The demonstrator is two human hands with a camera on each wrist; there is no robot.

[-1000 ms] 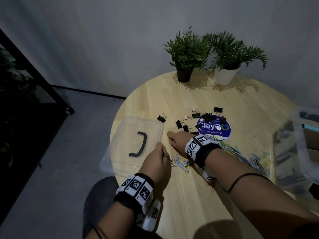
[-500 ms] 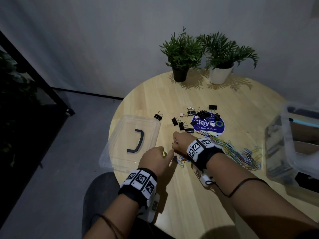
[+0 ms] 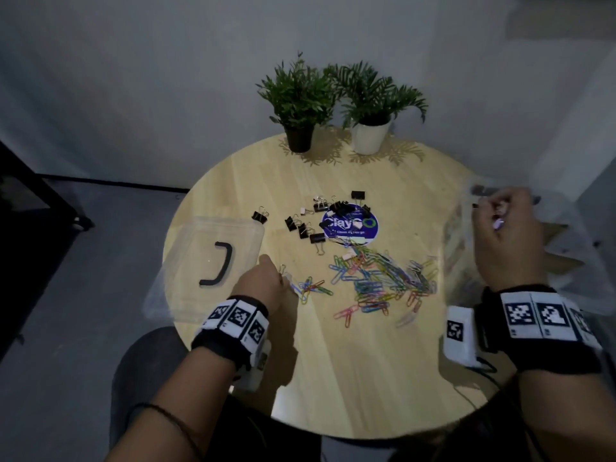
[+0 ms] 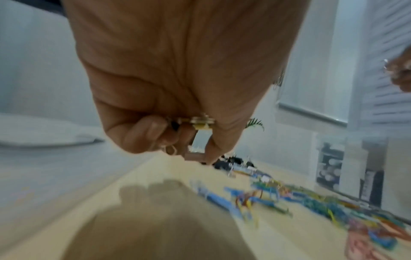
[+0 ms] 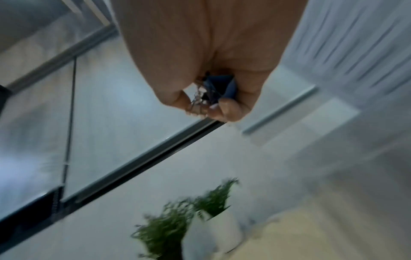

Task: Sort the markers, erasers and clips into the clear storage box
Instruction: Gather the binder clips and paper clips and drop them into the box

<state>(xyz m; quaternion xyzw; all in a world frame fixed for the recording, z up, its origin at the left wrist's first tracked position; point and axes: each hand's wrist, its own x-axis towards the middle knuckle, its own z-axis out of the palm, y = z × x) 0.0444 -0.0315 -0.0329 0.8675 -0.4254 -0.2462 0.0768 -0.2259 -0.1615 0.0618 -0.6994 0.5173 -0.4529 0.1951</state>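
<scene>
Right hand: the right hand (image 3: pixel 506 235) has swung away from the left-centre of the table, where it worked beside the other hand half a second ago, to above the clear storage box (image 3: pixel 546 261) at the right edge; its fingers are curled round a small bunch of clips (image 5: pixel 208 93), wire loops and a dark body showing between fingertips and palm.
Left hand: the left hand (image 3: pixel 263 288) stays low at the small cluster of paper clips (image 3: pixel 310 288); its fingers are folded over a small metal-and-yellow clip (image 4: pixel 201 122), though blur hides exactly what kind.
Clips still out: the large heap of coloured paper clips (image 3: pixel 383 278) lies at the table's centre-right, and the black binder clips (image 3: pixel 320 221) are scattered around the round blue sticker (image 3: pixel 350 225).
Box lid: the lid (image 3: pixel 213 261) lies flat at the left, overhanging the table edge.
Markers and erasers: none are visible on the table; dark shapes inside the box are too blurred to identify.
Meaning: the work has split, one hand delivering while the other gathers. The release has apparently not happened yet, and most clips remain to be moved.
</scene>
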